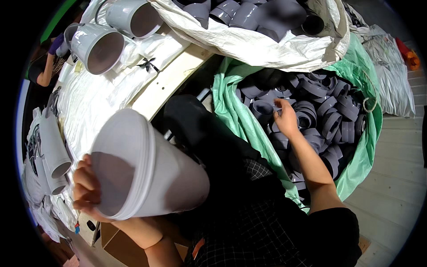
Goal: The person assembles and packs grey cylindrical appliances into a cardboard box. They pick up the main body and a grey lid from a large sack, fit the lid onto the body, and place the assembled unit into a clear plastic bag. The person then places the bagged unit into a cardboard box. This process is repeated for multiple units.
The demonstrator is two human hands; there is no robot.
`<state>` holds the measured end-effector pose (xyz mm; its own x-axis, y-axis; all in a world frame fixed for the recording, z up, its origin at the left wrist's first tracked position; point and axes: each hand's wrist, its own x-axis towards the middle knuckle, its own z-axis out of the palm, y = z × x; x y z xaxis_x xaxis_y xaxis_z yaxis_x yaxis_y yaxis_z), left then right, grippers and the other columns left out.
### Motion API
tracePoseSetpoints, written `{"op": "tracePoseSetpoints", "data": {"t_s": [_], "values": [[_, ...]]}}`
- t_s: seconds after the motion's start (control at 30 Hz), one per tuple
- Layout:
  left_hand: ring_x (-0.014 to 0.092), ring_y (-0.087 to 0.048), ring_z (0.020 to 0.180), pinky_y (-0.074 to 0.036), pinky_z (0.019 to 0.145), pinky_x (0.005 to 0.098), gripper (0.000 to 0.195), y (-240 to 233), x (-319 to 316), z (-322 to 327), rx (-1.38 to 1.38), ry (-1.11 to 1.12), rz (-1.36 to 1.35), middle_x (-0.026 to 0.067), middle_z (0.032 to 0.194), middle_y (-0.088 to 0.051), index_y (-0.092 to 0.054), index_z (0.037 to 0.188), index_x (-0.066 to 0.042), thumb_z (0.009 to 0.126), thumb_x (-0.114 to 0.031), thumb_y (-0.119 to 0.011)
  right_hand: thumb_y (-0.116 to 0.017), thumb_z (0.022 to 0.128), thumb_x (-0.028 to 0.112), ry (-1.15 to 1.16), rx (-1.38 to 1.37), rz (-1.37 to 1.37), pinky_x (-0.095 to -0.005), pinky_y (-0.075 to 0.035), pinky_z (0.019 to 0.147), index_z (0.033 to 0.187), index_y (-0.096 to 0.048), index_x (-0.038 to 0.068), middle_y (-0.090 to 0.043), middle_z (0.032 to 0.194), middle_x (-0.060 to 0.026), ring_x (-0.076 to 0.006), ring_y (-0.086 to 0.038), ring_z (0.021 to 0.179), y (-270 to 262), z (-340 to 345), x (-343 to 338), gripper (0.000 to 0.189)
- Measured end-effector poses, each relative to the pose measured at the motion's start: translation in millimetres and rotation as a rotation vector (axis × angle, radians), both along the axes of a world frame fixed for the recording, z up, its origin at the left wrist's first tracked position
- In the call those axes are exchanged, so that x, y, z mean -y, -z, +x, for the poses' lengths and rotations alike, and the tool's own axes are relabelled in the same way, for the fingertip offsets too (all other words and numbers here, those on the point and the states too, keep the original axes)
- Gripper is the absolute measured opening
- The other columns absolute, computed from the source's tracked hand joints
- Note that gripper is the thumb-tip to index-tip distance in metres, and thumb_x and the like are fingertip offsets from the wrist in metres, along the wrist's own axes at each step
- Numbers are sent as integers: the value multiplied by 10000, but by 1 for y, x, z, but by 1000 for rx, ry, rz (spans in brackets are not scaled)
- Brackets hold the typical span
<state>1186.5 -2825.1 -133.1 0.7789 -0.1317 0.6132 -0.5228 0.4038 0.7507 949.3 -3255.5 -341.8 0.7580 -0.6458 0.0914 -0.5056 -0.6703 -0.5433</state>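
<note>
My left hand point(87, 190) grips the rim of a large light grey plastic bucket-like vessel point(176, 177), which is tilted with its wide mouth toward the left. The fingers reach over the rim. My right hand point(287, 120) is inside a green woven sack point(238, 106), above a heap of dark grey plastic ring-shaped parts point(313, 88). Its fingers and thumb are apart near a round grey cup-like part point(262, 110); I see nothing held in it.
A white woven sack point(253, 48) of larger grey cylindrical parts point(245, 16) stands at the top. Two pale plastic vessels point(78, 41) point(116, 20) lie on the plastic-covered table point(100, 96). Bagged tubes point(53, 143) sit at left. A co-worker's arm point(46, 70) shows beyond.
</note>
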Motion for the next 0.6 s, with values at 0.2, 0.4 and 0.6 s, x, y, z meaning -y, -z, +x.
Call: {"op": "tracePoseSetpoints", "data": {"t_s": [0.2,0.4,0.6], "values": [[140,-362,740,-419,979,345,336,13,1,25,-208,229,-37,-21,718,-345,-416,687,-143,936,-216,-630,-855,648,175,-117,-689,-230,-445,-503,992,1169,-636,75,-581,1186,-174,-373,-556,1224,67,-46,58,574],[359,-552,1303,-394,1132,478,975,8,26,44,-367,245,375,222,1426,-550,-492,1425,29,741,-634,-698,-657,724,-89,-460,-52,-50,-426,-554,937,1345,-611,219,-507,1418,-194,-396,-653,1115,-130,72,-26,694],[354,-449,1401,-324,1179,463,1166,-11,17,41,-410,350,437,198,1520,-430,-389,1509,-5,644,-641,-843,-611,1000,392,-550,629,1369,-372,-411,1106,1423,-494,-34,-575,1368,-158,-246,-559,1263,-192,195,-112,612]]}}
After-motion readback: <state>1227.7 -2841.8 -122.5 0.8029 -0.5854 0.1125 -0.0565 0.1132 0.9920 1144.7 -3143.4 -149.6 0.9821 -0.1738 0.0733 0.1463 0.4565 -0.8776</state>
